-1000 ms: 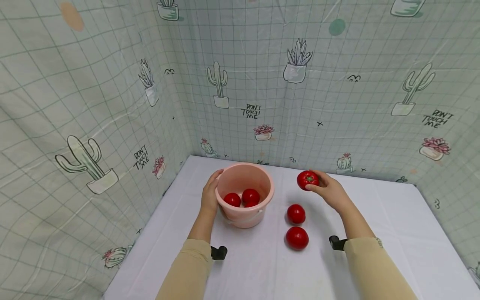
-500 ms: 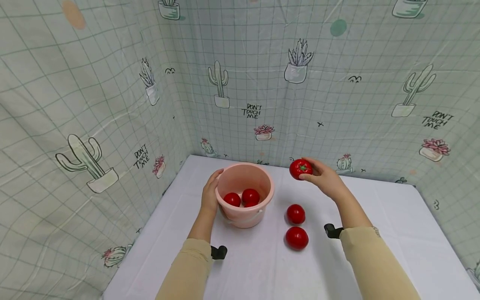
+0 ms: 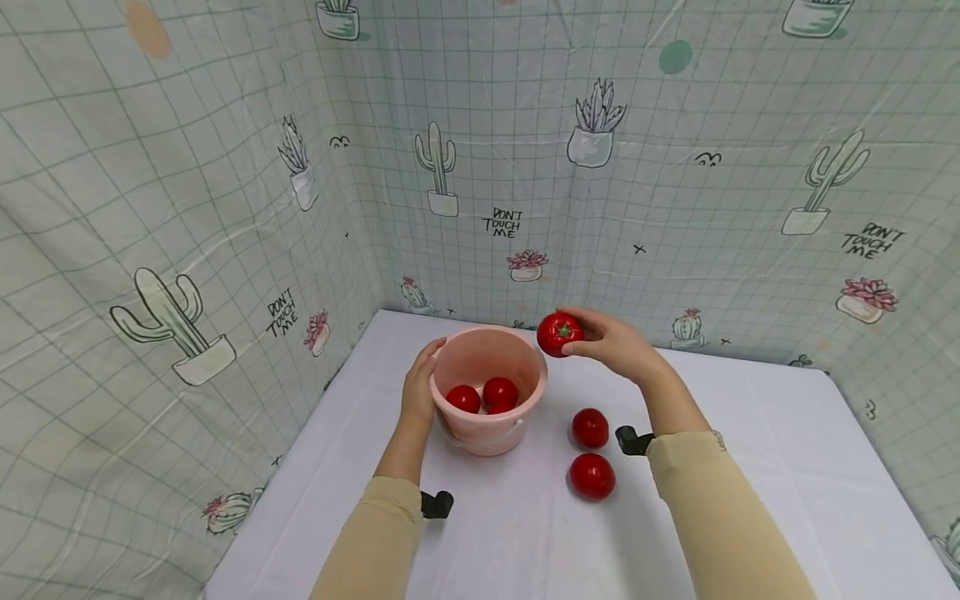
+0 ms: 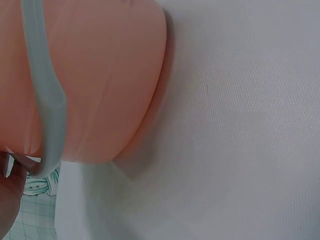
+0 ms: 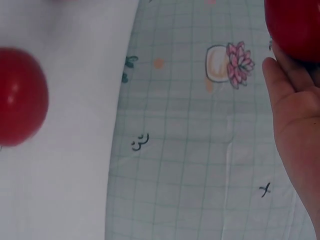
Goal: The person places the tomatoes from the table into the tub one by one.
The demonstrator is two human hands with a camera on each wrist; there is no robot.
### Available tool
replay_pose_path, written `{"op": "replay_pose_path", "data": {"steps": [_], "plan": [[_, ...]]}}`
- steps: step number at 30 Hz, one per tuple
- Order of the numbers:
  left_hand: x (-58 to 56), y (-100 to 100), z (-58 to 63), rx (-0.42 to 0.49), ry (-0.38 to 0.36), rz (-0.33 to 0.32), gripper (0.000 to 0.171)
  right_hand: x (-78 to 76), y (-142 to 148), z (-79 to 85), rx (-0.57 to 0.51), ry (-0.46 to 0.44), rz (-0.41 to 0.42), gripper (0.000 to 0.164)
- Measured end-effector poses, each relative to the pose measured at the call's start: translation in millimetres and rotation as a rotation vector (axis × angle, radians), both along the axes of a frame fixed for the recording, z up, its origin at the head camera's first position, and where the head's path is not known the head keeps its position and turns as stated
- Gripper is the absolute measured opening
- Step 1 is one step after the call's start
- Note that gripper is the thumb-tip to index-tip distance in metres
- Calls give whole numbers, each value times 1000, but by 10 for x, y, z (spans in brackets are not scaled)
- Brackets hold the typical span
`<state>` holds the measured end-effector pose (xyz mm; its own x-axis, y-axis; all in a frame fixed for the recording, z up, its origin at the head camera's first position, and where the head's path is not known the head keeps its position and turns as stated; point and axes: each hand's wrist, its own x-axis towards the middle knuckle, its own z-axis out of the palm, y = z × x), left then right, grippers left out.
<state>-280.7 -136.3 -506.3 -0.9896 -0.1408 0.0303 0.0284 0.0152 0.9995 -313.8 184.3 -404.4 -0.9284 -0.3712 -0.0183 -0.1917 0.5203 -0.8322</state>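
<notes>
A pink bucket (image 3: 487, 432) stands upright on the table, with several red tomatoes (image 3: 500, 392) inside. My left hand (image 3: 417, 393) holds the bucket by its left side, fingers at the rim. In the left wrist view, the bucket's pale handle (image 4: 50, 100) hangs down its wall, and only a bit of the hand (image 4: 10, 195) shows. Just right of the bucket's rim, my right hand (image 3: 611, 342) grips a tomato (image 3: 559, 334) between thumb and fingers, off the table, its green stem mark showing. This tomato (image 5: 295, 30) is partly cut off in the right wrist view.
Two more tomatoes lie to the right of the bucket on the white table (image 3: 517, 533), a farther one (image 3: 590, 428) and a nearer one (image 3: 592, 477). A cactus-print grid cloth (image 3: 480, 167) rises behind the table and along its left side.
My right hand has carried its tomato leftward and slightly up, from the right side of the table to beside the bucket's rim. The left hand and bucket stay put.
</notes>
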Motion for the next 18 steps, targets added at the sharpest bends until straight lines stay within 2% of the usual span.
{"op": "replay_pose_path", "data": {"steps": [7,18], "plan": [[-4,-10,-8,-10,-14,-2,39,-28,-234,89,21,8,73,72],[-16,-20,-12,-15,-4,-12,41,-131,-612,83,54,-31,175,68]]}}
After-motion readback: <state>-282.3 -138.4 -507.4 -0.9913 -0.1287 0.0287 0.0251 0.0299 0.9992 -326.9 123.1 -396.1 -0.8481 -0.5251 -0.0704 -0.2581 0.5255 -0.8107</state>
